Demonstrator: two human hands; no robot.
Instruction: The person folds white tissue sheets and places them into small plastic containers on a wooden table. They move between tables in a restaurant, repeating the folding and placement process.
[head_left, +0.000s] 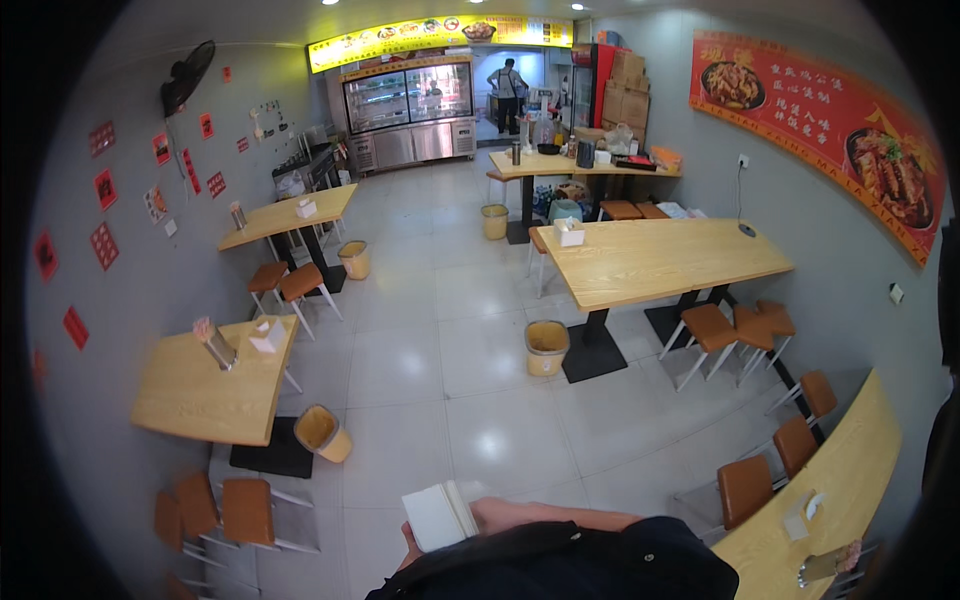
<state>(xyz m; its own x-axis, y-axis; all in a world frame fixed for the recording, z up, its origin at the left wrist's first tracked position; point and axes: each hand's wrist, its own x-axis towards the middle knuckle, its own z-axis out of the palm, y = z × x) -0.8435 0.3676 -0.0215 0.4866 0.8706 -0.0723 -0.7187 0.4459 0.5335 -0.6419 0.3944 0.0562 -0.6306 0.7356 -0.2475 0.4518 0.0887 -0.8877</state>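
At the bottom middle, a stack of flat white rectangular pieces (437, 517), perhaps napkins or cards, is held close to my body. My left hand (409, 545) grips its lower left side, with only some fingers showing past the dark sleeve. My right hand (491, 514) lies against the stack's right side, its fingertips hidden behind it. The dark clothing (555, 562) covers part of both arms. Below the hands is the grey tiled floor (487, 442).
Wooden tables stand left (202, 382) and right (660, 259), with brown stools (709, 328) and yellow bins (546, 349) beside them. A table curves along the lower right (825, 487). A glass display fridge (407, 94) stands at the back, and a person (508, 94) is in the doorway.
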